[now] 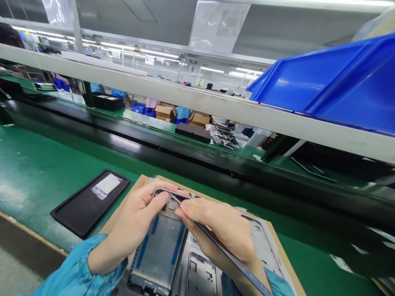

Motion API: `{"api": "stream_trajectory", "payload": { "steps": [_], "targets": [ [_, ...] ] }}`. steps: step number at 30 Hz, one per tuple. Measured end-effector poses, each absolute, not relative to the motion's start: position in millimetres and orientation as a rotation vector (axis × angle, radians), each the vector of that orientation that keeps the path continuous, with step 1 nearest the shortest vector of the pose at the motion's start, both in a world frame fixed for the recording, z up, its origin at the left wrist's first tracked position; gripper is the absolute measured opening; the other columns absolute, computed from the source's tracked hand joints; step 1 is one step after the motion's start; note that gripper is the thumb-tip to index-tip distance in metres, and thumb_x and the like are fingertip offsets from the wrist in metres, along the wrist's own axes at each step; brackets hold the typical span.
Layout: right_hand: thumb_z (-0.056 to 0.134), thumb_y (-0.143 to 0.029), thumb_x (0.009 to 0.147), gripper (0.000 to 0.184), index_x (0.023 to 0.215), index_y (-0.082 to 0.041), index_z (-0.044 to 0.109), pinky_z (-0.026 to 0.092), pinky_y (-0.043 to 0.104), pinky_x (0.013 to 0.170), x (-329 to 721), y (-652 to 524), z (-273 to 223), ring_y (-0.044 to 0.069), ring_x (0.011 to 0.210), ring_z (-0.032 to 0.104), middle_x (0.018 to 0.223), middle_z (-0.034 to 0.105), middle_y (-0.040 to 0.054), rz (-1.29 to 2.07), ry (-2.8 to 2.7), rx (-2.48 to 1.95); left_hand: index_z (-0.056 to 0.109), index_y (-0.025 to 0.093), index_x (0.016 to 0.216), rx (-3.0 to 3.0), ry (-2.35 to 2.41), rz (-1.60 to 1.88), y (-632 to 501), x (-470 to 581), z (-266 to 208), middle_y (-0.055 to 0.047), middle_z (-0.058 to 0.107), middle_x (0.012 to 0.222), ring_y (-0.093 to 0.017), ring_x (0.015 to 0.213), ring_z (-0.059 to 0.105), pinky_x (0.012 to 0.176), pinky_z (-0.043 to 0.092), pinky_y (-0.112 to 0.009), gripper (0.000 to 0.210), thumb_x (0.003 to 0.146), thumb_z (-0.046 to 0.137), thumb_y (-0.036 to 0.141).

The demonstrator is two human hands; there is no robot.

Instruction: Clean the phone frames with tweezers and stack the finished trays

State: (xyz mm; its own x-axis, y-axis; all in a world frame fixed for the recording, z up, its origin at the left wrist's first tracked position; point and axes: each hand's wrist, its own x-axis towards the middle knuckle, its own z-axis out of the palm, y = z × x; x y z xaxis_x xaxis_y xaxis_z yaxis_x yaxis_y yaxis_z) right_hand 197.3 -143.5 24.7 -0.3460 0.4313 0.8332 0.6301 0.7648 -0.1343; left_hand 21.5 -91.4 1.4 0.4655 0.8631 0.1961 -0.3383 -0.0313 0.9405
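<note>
My left hand (132, 216) grips the top end of a phone frame (162, 250), with the thumb on its inner face and fingers along the outer edge. The frame is silvery inside and carries blue strips. My right hand (219, 224) is closed around slim metal tweezers (228, 251). Their pointed tip touches or nearly touches the frame's top corner, close to my left thumb. Whether the tips hold anything is too small to see. Under both hands more phone frames (202, 273) lie on a brown cardboard sheet (279, 246).
Left of the cardboard, a black tray (83, 209) bears a small clear packet (106, 186) on the green bench (27, 164). A dark channel (129, 142) runs behind. Overhead, a pale shelf rail (185, 94) crosses, with a blue bin (327, 78) on the right.
</note>
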Motion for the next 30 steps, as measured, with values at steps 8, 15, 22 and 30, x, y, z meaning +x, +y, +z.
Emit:
{"api": "stream_trajectory", "payload": {
  "steps": [8,15,22,30],
  "targets": [
    [0.069,-0.005,0.089,0.028,0.104,-0.028,0.067,0.063,0.022,0.077,201.1,-178.3,41.1,0.015,0.076,0.075,0.088,0.077,-0.0024,-0.202,-1.736,-0.952,0.078,0.023,0.100,1.051,0.595,0.996,-87.1,24.6,1.7,-0.005,0.079,0.112,-0.024,0.085,0.076,0.074,0.058,-0.031,0.021,0.086,0.073,0.038],
    [0.072,-0.009,0.088,0.017,0.094,-0.025,0.070,0.062,0.024,0.069,224.5,-176.5,42.7,0.015,0.073,0.074,0.084,0.077,-0.0015,-0.368,-1.583,-0.970,0.078,0.019,0.096,0.898,0.857,1.088,-35.5,19.4,-45.3,-0.005,0.081,0.098,-0.022,0.088,0.074,0.077,0.056,-0.027,0.025,0.074,0.079,0.032],
    [0.075,-0.003,0.082,0.029,0.103,-0.023,0.069,0.062,0.022,0.065,239.7,-181.6,50.8,0.014,0.073,0.074,0.086,0.076,-0.0002,-0.503,-1.502,-0.845,0.072,0.014,0.091,1.010,0.951,0.982,28.8,33.4,-69.4,-0.004,0.076,0.089,-0.017,0.078,0.070,0.073,0.057,-0.032,0.009,0.090,0.067,0.021],
    [0.075,-0.003,0.083,0.027,0.101,-0.022,0.069,0.062,0.021,0.065,243.6,-190.8,53.8,0.013,0.074,0.073,0.084,0.075,-0.0004,-0.472,-1.470,-0.820,0.068,0.014,0.101,1.093,1.021,0.955,62.4,71.4,-85.3,-0.003,0.070,0.097,-0.017,0.079,0.068,0.070,0.059,-0.034,0.020,0.095,0.066,0.033]
  ]
}}
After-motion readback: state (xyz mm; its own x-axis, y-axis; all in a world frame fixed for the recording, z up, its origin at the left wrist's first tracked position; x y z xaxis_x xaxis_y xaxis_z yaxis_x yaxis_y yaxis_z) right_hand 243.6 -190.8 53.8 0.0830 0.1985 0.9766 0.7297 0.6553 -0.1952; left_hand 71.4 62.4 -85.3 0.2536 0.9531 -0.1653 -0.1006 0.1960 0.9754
